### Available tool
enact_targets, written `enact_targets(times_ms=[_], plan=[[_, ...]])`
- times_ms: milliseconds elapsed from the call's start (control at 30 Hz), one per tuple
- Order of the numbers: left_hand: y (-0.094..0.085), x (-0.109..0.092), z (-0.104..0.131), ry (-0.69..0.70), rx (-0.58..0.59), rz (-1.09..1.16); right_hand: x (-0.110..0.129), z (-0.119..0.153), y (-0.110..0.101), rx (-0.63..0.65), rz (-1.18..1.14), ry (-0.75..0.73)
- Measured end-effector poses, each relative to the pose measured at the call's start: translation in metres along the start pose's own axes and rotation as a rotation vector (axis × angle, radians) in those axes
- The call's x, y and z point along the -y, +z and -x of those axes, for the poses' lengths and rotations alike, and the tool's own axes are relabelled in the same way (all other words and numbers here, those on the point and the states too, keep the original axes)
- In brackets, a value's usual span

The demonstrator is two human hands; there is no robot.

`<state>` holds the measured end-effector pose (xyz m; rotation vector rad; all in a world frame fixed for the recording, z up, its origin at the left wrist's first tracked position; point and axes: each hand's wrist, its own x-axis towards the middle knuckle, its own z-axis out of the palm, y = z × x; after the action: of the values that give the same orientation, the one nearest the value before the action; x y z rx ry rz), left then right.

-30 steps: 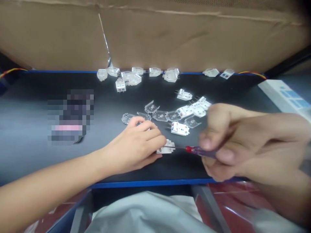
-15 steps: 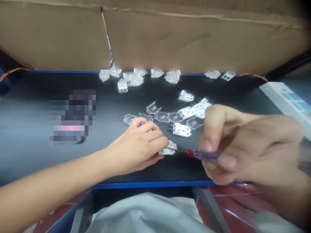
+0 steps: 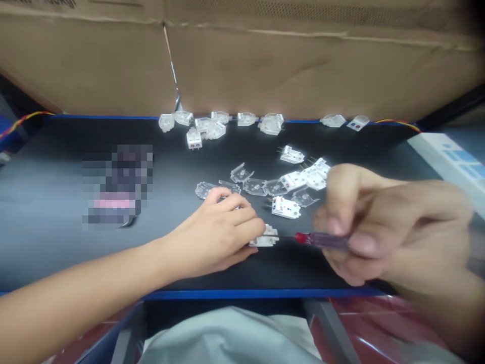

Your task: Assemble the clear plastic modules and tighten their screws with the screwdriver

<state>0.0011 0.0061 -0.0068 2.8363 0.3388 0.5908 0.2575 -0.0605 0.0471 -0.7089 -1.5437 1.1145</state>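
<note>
My left hand (image 3: 227, 232) presses a small white plastic plug part (image 3: 268, 239) against the black tabletop, its fingers closed around the left end. In my right hand (image 3: 382, 227) is a screwdriver (image 3: 326, 240) with a purple translucent handle and a red collar, held level. Its thin shaft points left and reaches over the plug part to my left fingers; the tip is hidden there. Just beyond lie a white plug part with metal pins (image 3: 286, 207) and several clear plastic covers (image 3: 254, 186). More white plug parts (image 3: 316, 173) are piled near my right hand.
Several assembled clear-and-white plugs (image 3: 246, 119) line the table's back edge below a cardboard box (image 3: 242, 71). A pixelated dark object (image 3: 127, 177) lies at left. A white and blue box (image 3: 450, 156) stands at right. The table's front edge (image 3: 242, 293) is blue.
The whole view has shifted slightly, so everything sits a little lower. My hands keep their hold on the plug part and the screwdriver, with the shaft still over the part.
</note>
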Motion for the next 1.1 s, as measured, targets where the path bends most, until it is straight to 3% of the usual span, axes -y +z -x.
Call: enact_targets(times_ms=[233, 367, 600, 767, 867, 1100], plan=[[0.004, 0.0, 0.002, -0.002, -0.009, 0.03, 0.001, -0.004, 0.006, 0.09, -0.093, -0.011], [0.002, 0.0, 0.001, 0.002, -0.014, 0.009, 0.002, -0.003, 0.008, 0.025, -0.033, 0.059], [0.0, 0.0, 0.0, -0.007, 0.004, 0.022, 0.005, 0.001, 0.003, -0.018, -0.048, 0.053], [0.0, -0.001, 0.001, -0.016, 0.001, 0.025, 0.003, 0.0, 0.007, 0.082, -0.023, 0.024], [-0.001, -0.002, 0.001, -0.022, 0.021, -0.004, 0.001, 0.001, 0.007, 0.079, -0.051, 0.066], [-0.001, -0.002, 0.0, -0.017, 0.012, 0.021, 0.006, 0.006, 0.004, -0.044, 0.033, 0.065]])
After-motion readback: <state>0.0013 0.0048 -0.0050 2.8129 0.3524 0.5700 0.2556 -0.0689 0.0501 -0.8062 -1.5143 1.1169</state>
